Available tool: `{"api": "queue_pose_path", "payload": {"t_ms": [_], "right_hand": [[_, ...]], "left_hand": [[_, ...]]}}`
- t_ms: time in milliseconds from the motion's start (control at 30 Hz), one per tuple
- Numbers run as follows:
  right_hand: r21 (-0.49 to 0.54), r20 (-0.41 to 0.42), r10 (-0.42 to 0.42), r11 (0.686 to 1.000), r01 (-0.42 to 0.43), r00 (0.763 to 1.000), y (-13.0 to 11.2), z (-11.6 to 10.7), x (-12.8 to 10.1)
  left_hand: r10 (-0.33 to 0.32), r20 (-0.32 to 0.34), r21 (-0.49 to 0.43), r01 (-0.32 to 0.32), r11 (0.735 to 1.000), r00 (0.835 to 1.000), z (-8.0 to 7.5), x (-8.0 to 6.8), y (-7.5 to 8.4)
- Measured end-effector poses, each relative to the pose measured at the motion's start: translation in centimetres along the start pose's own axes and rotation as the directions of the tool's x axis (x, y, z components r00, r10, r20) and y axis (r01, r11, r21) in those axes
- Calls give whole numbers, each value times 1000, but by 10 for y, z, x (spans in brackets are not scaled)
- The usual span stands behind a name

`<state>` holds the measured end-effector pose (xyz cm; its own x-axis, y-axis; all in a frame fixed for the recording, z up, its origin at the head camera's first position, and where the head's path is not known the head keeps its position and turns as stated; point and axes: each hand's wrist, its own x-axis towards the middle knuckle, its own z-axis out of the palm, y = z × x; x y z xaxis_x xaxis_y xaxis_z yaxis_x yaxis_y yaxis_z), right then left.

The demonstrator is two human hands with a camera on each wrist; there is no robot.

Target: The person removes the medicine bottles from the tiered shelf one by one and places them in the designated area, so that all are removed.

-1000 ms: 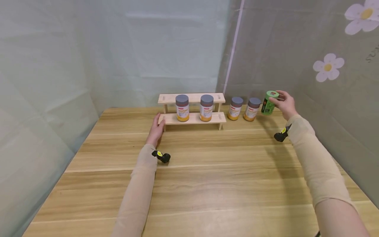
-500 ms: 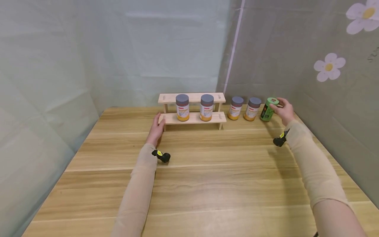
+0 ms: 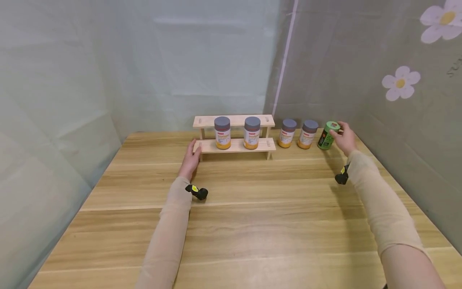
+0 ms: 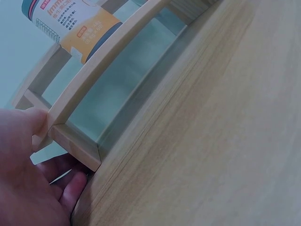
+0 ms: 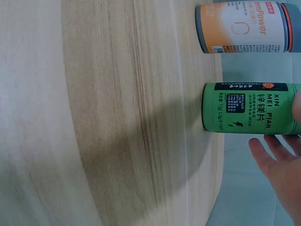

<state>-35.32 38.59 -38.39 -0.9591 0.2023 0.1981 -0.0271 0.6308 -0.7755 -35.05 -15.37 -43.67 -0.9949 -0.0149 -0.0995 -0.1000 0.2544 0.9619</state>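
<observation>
Judging by placement, two jars point(image 3: 222, 136) are set on the rack point(image 3: 236, 145) gripped by the left hand point(image 3: 189, 160), while the green can point(image 5: 247, 108), pinched by the right hand point(image 3: 345, 139), seems not yet released.

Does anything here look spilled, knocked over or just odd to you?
Nothing looks spilled or toppled; the four grey-lidded jars stand upright and look alike. The only mismatch is the green can in the right hand, to the right of them all.

Can point(image 3: 325, 138) beside jars point(image 3: 305, 137), seemingly on table point(image 3: 252, 224)
</observation>
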Motion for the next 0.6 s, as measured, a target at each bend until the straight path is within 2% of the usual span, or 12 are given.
{"api": "queue_pose_path", "payload": {"t_ms": [167, 400, 600], "right_hand": [[-22, 1, -11, 1000, 11, 1000, 0, 1, 2], [-13, 18, 39, 999, -39, 999, -6, -1, -1], [-18, -51, 30, 999, -31, 998, -29, -2, -4]], "left_hand": [[-6, 4, 6, 6, 1000, 1000, -1, -1, 0], [3, 5, -11, -3, 1000, 1000, -1, 1, 0], [2, 6, -4, -2, 1000, 1000, -1, 0, -1]]}}
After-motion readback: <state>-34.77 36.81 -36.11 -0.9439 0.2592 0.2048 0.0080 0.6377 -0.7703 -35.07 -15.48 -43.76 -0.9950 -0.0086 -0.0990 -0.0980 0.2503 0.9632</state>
